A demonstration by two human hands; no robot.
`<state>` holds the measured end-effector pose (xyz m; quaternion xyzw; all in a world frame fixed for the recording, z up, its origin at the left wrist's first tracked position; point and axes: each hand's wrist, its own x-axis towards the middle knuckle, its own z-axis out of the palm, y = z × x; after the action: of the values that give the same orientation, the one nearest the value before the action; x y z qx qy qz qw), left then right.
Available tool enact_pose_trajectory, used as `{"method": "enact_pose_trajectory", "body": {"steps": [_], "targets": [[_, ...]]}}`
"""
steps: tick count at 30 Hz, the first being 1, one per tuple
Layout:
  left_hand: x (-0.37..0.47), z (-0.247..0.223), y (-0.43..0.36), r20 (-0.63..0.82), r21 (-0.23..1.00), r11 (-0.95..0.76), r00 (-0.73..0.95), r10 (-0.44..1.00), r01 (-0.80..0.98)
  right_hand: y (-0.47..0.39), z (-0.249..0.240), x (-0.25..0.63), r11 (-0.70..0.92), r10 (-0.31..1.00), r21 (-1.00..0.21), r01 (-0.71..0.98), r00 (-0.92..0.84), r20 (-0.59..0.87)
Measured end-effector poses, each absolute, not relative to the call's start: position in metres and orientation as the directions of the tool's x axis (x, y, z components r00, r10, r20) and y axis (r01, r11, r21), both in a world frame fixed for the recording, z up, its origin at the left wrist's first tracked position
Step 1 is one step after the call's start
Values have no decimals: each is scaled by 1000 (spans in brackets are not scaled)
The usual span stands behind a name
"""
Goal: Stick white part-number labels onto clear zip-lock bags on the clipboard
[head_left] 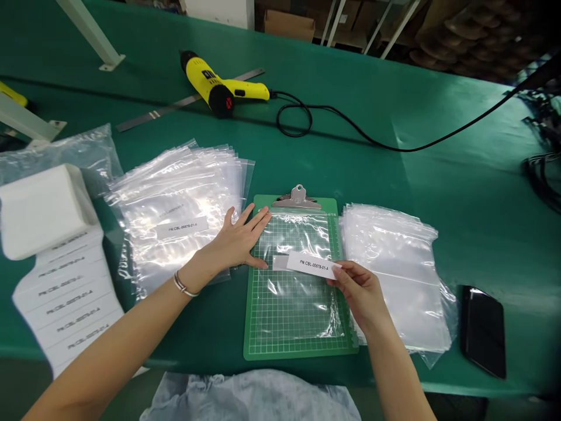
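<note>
The left hand (236,242) is positioned at the left edge of the clear bag (302,310), fingers spread and open, palm down, with nothing gripped. The right hand (363,289) pinches the right end of the printed label (311,265) between thumb and fingers. The label is located over the middle of the clear bag, with its text facing up (it reads PN:CBL-00578-01-A). Whether its underside touches the film cannot be determined.

The clear bag lies flat on the gridded green board (257,345), below the metal clip (298,199). A pale rectangle (279,263) shows beside the left end of the label; whether it belongs to the bag or the board is unclear.

Status, as judged from the layout: the bag is laid out and the label is off its strip, but the right hand has not released it. The left bag stack (175,187) carries a matching label on top. The right bag stack (394,251) shows no label on its visible face. Further printed labels remain on the label strip (72,292) at far left.
</note>
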<state>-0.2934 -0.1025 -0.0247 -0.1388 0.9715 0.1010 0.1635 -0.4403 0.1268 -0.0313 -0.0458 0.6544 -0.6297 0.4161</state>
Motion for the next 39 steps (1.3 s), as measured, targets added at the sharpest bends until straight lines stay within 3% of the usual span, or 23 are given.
{"method": "enact_pose_trajectory", "body": {"steps": [6, 9, 12, 24, 29, 39], "targets": [[-293, -29, -103, -343, 124, 945, -907, -246, -303, 93, -23, -453, -3, -568, -860, 510, -709, -419], [-295, -30, -104, -337, 122, 947, -909, -243, -298, 61, -23, -466, -207, -556, -758, 619, -712, -429], [-296, -31, -104, -347, 102, 946, -903, -255, -306, 34, -30, -478, -293, -515, -693, 659, -719, -466], [-296, -32, -100, -305, 36, 953, -912, -275, -300, 15, -39, -476, -331, -416, -722, 608, -781, -466], [-294, -33, -101, -244, 73, 954, -932, -266, -291, 18, -39, -479, -353, -429, -696, 626, -769, -474], [-297, -31, -99, -279, 72, 948, -919, -280, -311, 32, -36, -482, -393, -468, -680, 619, -771, -431]]}}
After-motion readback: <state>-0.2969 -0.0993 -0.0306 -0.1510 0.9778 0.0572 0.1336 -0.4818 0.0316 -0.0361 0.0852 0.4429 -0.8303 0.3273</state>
